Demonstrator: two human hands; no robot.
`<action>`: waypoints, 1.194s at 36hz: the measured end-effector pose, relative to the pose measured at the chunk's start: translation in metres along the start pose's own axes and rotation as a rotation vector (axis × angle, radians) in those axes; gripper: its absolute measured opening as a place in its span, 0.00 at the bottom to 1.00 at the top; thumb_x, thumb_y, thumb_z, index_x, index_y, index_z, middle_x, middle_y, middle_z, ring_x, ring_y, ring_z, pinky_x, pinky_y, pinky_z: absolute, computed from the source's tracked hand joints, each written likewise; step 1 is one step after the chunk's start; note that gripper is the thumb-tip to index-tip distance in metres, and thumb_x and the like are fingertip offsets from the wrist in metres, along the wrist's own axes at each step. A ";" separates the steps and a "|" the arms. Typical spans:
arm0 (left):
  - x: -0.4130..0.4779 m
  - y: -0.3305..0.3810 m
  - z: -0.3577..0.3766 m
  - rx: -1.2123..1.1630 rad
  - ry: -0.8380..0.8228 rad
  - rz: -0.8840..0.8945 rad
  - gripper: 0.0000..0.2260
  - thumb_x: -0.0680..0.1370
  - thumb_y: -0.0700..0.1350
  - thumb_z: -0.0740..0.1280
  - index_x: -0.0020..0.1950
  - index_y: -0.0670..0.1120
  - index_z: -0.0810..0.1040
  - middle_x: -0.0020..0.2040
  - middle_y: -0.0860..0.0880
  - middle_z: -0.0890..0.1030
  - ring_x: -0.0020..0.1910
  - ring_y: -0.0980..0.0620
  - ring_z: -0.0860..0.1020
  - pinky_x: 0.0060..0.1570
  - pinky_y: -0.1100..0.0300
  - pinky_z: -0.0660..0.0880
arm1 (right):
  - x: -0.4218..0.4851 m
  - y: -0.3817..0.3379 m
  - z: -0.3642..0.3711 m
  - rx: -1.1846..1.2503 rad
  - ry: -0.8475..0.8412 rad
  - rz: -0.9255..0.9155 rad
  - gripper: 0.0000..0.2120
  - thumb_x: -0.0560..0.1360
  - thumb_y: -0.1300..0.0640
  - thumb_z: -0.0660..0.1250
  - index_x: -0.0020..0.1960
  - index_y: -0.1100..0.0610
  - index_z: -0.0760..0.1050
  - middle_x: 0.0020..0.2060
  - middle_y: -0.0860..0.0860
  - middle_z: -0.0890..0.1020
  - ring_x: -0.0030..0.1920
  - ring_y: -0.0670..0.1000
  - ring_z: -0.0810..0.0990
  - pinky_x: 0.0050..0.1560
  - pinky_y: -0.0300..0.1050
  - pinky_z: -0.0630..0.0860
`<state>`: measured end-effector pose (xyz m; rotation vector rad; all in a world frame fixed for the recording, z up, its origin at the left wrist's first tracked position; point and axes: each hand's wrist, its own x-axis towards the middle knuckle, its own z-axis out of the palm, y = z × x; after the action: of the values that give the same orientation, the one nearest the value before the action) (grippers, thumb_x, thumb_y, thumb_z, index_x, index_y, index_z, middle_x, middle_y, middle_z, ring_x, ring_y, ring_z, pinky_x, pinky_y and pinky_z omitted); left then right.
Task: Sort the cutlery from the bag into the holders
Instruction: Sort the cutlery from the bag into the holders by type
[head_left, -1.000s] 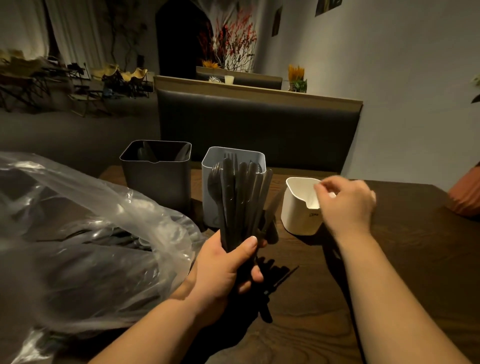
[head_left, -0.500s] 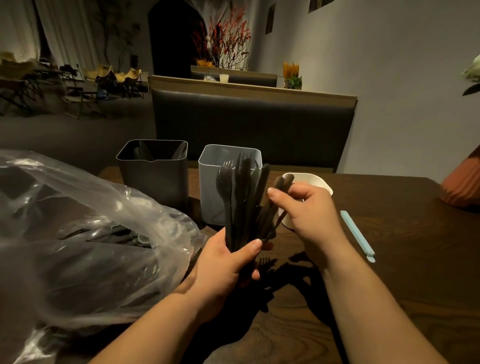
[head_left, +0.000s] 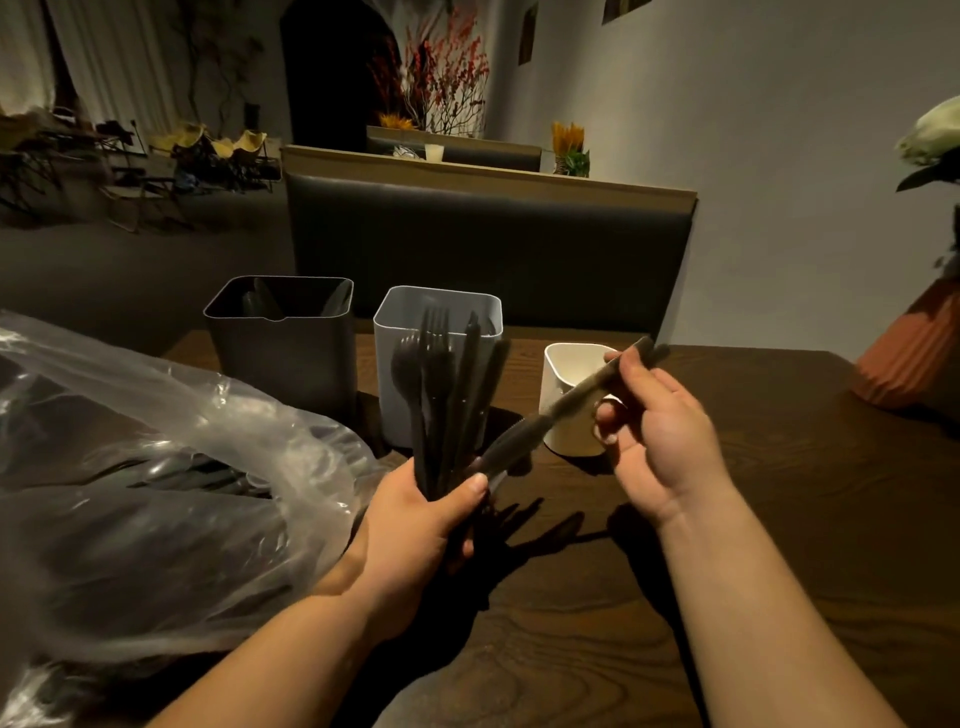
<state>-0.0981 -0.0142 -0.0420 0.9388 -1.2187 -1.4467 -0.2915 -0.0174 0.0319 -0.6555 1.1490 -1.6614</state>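
On the dark wooden bench (head_left: 789, 519), three holders stand in a row near the far edge: a dark grey holder (head_left: 283, 358) on the left, a light grey holder (head_left: 395, 400) beside it, and a smaller white holder (head_left: 569, 436) to the right, a little apart. Dark shapes show inside the dark grey one, too dim to name.

The left hand (head_left: 415, 530) is in front of the light grey holder, its fingers and thumb curled round the lower ends of a bundle of dark cutlery (head_left: 441, 384), which stands upright; fork tines and a spoon bowl show at the top.

The right hand (head_left: 660, 436) is raised in front of the white holder. Its thumb and fingers pinch the handle of a single dark knife (head_left: 524, 428), while the lower fingers are loosely curled. The knife slants down and to the left, its serrated blade end reaching the bundle just above the left thumb.

A clear plastic bag (head_left: 156, 467) lies crumpled on the left of the bench, with more dark cutlery visible through it.
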 end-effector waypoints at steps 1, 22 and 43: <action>0.000 -0.001 0.000 -0.013 0.018 0.010 0.03 0.79 0.40 0.69 0.50 0.40 0.77 0.29 0.47 0.77 0.25 0.52 0.73 0.25 0.62 0.71 | 0.001 0.001 0.000 0.036 -0.002 0.011 0.12 0.79 0.51 0.67 0.56 0.57 0.82 0.43 0.50 0.83 0.39 0.46 0.77 0.45 0.40 0.76; 0.000 0.007 0.004 -0.289 0.147 0.014 0.15 0.81 0.45 0.66 0.61 0.36 0.74 0.37 0.46 0.81 0.28 0.53 0.74 0.22 0.63 0.69 | -0.029 0.048 0.039 0.345 0.053 0.034 0.09 0.80 0.60 0.66 0.59 0.59 0.73 0.50 0.60 0.84 0.45 0.53 0.87 0.38 0.40 0.82; 0.003 0.005 0.000 -0.192 0.324 0.023 0.07 0.78 0.41 0.71 0.54 0.42 0.82 0.44 0.44 0.86 0.44 0.45 0.85 0.46 0.46 0.82 | -0.020 0.031 0.024 -0.996 -0.609 -0.148 0.02 0.73 0.59 0.76 0.45 0.55 0.84 0.40 0.51 0.86 0.44 0.48 0.86 0.49 0.45 0.83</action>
<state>-0.0981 -0.0168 -0.0372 0.9786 -0.8353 -1.3064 -0.2513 -0.0108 0.0152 -1.7533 1.4271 -0.7782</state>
